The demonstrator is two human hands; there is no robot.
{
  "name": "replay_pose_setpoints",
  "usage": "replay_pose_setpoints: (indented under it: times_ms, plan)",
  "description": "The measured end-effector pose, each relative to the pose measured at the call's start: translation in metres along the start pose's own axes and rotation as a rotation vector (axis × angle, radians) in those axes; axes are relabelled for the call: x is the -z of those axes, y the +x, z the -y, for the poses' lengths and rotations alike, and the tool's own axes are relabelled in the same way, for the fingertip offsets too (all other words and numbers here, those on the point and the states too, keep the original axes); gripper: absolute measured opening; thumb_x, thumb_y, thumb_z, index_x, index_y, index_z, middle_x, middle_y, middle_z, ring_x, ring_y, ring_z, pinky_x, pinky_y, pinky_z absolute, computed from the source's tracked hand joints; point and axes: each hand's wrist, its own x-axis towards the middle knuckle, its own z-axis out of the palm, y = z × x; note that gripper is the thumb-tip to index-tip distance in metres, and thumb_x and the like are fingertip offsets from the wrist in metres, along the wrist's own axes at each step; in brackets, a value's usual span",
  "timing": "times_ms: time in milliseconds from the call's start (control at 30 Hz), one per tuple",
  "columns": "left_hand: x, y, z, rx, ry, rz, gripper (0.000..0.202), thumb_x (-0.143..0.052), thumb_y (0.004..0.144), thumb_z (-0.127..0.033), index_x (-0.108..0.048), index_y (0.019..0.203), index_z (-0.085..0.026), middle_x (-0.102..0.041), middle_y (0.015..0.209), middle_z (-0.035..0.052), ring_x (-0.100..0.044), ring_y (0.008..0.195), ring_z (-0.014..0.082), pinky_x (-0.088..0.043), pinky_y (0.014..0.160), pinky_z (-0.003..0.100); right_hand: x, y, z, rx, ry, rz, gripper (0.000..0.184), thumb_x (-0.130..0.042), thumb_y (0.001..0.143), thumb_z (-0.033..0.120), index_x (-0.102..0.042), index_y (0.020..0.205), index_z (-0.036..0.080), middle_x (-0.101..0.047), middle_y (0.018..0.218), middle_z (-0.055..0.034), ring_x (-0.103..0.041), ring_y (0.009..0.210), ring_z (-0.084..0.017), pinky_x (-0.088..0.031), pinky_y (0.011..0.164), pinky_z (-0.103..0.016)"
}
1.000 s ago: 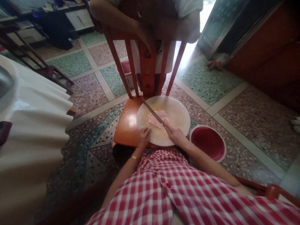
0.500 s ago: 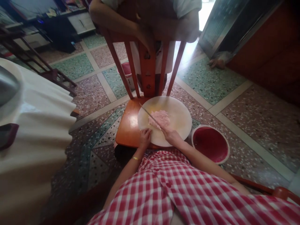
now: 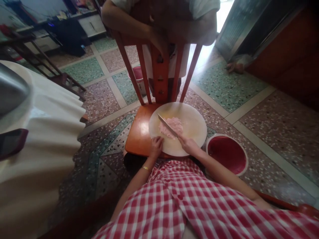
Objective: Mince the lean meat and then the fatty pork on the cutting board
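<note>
My right hand (image 3: 188,145) is closed round the handle of a knife (image 3: 167,125). The blade slants up to the left over a flattened mound of pink minced meat (image 3: 177,124). Under the meat is a round, pale cutting board (image 3: 194,132), resting on the seat of a wooden chair (image 3: 137,136). At the board's near left edge sits my left hand (image 3: 157,146), its fingers curled together against the rim. A gold bracelet circles that wrist. Whether the left fingers grip the board's edge is hard to see, but they touch it.
A red-lined bucket (image 3: 226,154) stands on the floor right of the chair. Across the chair back (image 3: 160,66) leans another person with folded arms (image 3: 134,28). Another bucket (image 3: 137,74) is behind the slats. At left is a cloth-covered table (image 3: 47,109) with a metal bowl (image 3: 12,88).
The knife has turned so more of its blade's flat shows, and it has shifted slightly over the meat. My left hand stays at the board's edge. The whole view has slid a little right.
</note>
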Motion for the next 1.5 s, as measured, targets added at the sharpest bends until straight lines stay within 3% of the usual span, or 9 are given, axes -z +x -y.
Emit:
replay_pose_setpoints:
  times_ms: [133,333,500,700,900,1067,1233,1400,1500]
  plan:
    - [-0.002,-0.001,0.002,0.010,-0.001,-0.005,0.023,-0.044,0.081,-0.013,-0.063,0.095,-0.016,-0.058,0.097,0.0096,-0.049,0.092,0.0192,-0.043,0.083,0.037,0.006,-0.003,0.007,0.133,0.089,-0.123,0.047,-0.030,0.093,0.030,-0.030,0.140,0.024,-0.059,0.121,-0.0074,-0.062,0.097,-0.020,-0.049,0.081,-0.027]
    - [0.000,-0.002,0.002,0.037,-0.001,0.056,0.026,-0.045,0.079,-0.011,-0.062,0.097,-0.017,-0.057,0.100,0.0105,-0.049,0.093,0.0199,-0.043,0.082,0.038,-0.006,-0.004,-0.001,0.039,-0.058,0.065,0.045,-0.032,0.092,0.028,-0.034,0.138,0.025,-0.071,0.093,-0.0068,-0.067,0.078,-0.021,-0.052,0.069,-0.028]
    - [0.000,-0.002,0.001,0.045,-0.017,0.034,0.024,-0.045,0.081,-0.013,-0.062,0.096,-0.016,-0.057,0.099,0.0103,-0.049,0.095,0.0196,-0.042,0.085,0.038,0.001,-0.007,0.007,0.151,0.040,-0.062,0.046,-0.032,0.093,0.030,-0.033,0.138,0.025,-0.061,0.118,-0.0067,-0.062,0.097,-0.020,-0.049,0.079,-0.026]
    - [0.000,-0.002,0.001,0.021,-0.002,0.033,0.026,-0.046,0.078,-0.011,-0.062,0.098,-0.016,-0.058,0.099,0.0104,-0.048,0.093,0.0199,-0.043,0.082,0.037,-0.005,-0.012,-0.003,0.044,-0.092,0.085,0.045,-0.034,0.092,0.027,-0.036,0.137,0.024,-0.071,0.090,-0.0048,-0.067,0.077,-0.019,-0.052,0.071,-0.026]
    - [-0.001,-0.002,0.001,0.052,-0.010,0.029,0.024,-0.046,0.080,-0.013,-0.063,0.096,-0.017,-0.058,0.099,0.0098,-0.050,0.094,0.0195,-0.042,0.086,0.038,0.005,-0.014,0.005,0.139,0.071,-0.079,0.044,-0.032,0.093,0.029,-0.036,0.137,0.023,-0.060,0.119,-0.0068,-0.060,0.101,-0.020,-0.048,0.084,-0.028]
    - [0.001,-0.004,0.002,0.056,-0.047,0.032,0.026,-0.044,0.080,-0.013,-0.063,0.098,-0.017,-0.058,0.100,0.0105,-0.050,0.095,0.0198,-0.044,0.083,0.039,-0.009,-0.013,-0.006,0.065,-0.066,0.080,0.044,-0.036,0.092,0.028,-0.038,0.136,0.025,-0.071,0.092,-0.0047,-0.067,0.080,-0.020,-0.052,0.071,-0.028]
    - [0.001,-0.003,0.002,0.075,-0.058,0.001,0.025,-0.044,0.080,-0.013,-0.063,0.096,-0.018,-0.059,0.098,0.0091,-0.051,0.095,0.0192,-0.044,0.085,0.038,-0.005,-0.009,-0.010,0.092,-0.017,-0.104,0.045,-0.033,0.093,0.030,-0.034,0.138,0.024,-0.066,0.108,-0.0068,-0.064,0.092,-0.020,-0.050,0.078,-0.027]
    - [0.003,-0.001,0.000,0.062,-0.043,0.040,0.026,-0.045,0.080,-0.012,-0.062,0.098,-0.017,-0.058,0.100,0.0099,-0.050,0.095,0.0198,-0.044,0.084,0.038,0.000,0.000,-0.019,-0.057,-0.026,0.006,0.044,-0.037,0.092,0.028,-0.039,0.135,0.024,-0.069,0.101,-0.0057,-0.066,0.088,-0.021,-0.052,0.076,-0.030]
    - [0.003,-0.002,0.000,0.057,-0.046,0.057,0.027,-0.045,0.081,-0.013,-0.062,0.100,-0.018,-0.058,0.101,0.0104,-0.049,0.097,0.0205,-0.043,0.086,0.040,0.018,-0.001,-0.016,0.025,0.106,-0.108,0.045,-0.034,0.092,0.029,-0.035,0.137,0.025,-0.062,0.116,-0.0044,-0.059,0.103,-0.020,-0.049,0.085,-0.031]
